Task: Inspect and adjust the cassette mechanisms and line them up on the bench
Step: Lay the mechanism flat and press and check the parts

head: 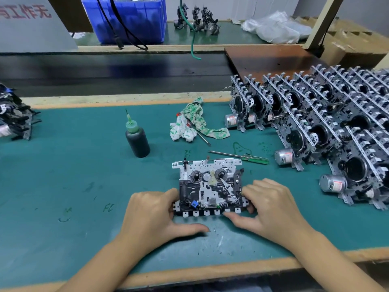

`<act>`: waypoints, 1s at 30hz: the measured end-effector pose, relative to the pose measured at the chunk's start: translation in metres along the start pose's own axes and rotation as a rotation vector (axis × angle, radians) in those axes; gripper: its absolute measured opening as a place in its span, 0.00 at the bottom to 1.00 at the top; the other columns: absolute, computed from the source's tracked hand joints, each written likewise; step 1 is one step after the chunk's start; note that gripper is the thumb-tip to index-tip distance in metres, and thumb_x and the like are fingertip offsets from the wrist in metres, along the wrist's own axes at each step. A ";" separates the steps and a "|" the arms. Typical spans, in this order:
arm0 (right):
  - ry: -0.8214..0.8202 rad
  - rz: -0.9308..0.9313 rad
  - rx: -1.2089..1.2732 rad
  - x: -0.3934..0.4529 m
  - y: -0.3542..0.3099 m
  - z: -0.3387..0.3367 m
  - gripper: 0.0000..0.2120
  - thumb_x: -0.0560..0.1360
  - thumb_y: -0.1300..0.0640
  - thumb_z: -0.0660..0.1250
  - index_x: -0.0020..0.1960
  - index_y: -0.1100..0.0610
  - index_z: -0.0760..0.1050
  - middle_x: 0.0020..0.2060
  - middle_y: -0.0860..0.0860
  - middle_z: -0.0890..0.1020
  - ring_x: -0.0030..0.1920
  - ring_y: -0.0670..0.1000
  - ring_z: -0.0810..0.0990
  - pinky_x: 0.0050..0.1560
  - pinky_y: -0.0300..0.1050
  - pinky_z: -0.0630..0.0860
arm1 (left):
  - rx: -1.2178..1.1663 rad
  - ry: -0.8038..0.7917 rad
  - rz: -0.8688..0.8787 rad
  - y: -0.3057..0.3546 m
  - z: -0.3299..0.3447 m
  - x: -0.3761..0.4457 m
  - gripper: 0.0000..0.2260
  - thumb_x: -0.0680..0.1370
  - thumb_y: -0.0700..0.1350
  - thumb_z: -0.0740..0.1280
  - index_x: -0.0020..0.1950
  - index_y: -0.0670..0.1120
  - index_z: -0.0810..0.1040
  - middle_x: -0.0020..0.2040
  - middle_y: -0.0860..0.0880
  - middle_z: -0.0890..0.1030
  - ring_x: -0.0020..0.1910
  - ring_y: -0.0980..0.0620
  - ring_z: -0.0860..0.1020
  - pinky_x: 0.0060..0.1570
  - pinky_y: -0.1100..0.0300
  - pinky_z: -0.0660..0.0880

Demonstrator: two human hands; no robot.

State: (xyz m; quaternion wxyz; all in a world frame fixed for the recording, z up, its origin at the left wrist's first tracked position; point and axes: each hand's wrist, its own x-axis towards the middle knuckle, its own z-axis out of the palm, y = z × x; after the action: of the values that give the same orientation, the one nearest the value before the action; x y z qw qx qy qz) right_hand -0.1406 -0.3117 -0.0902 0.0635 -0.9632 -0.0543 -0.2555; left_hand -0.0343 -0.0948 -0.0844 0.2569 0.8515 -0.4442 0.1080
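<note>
One cassette mechanism [210,186] lies flat on the green bench mat [84,175], metal plate and reels facing up. My left hand [153,213] grips its left edge, fingers curled under the corner and thumb stretched along the mat below it. My right hand [271,205] grips the right edge, its thumb reaching along the row of white keys at the front. Several finished mechanisms [315,121] stand upright in rows at the right, motors toward me.
A dark bottle with a green needle tip [137,138] stands left of centre. A crumpled rag [195,123] covers one screwdriver; a green-handled screwdriver [242,157] lies behind the mechanism. More mechanisms [14,121] are piled at the left edge. A blue bin [126,17] sits beyond the conveyor.
</note>
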 end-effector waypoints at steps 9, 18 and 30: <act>-0.037 0.037 0.007 0.000 0.004 0.000 0.27 0.67 0.32 0.62 0.28 0.56 0.67 0.22 0.45 0.67 0.24 0.47 0.63 0.29 0.38 0.63 | 0.057 0.010 0.042 0.006 0.002 -0.005 0.27 0.63 0.70 0.64 0.25 0.47 0.66 0.17 0.52 0.65 0.16 0.50 0.67 0.17 0.63 0.65; -0.088 -0.068 0.050 0.002 0.005 -0.003 0.26 0.68 0.32 0.62 0.30 0.55 0.66 0.25 0.44 0.62 0.27 0.45 0.59 0.31 0.38 0.58 | 0.184 0.089 -0.091 0.010 0.006 -0.004 0.27 0.64 0.69 0.63 0.24 0.46 0.64 0.16 0.50 0.63 0.15 0.49 0.66 0.20 0.65 0.59; -0.080 0.038 0.092 0.001 0.007 -0.003 0.23 0.69 0.38 0.62 0.28 0.56 0.65 0.22 0.47 0.67 0.23 0.47 0.64 0.29 0.36 0.61 | 0.086 0.037 0.092 0.001 0.003 -0.002 0.22 0.68 0.64 0.64 0.27 0.48 0.65 0.18 0.52 0.66 0.16 0.49 0.67 0.18 0.63 0.66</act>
State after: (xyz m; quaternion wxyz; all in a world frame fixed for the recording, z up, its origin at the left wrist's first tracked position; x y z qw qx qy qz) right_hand -0.1402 -0.3191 -0.0873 0.1100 -0.9696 -0.0503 -0.2127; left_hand -0.0364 -0.0951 -0.0877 0.2229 0.8384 -0.4729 0.1543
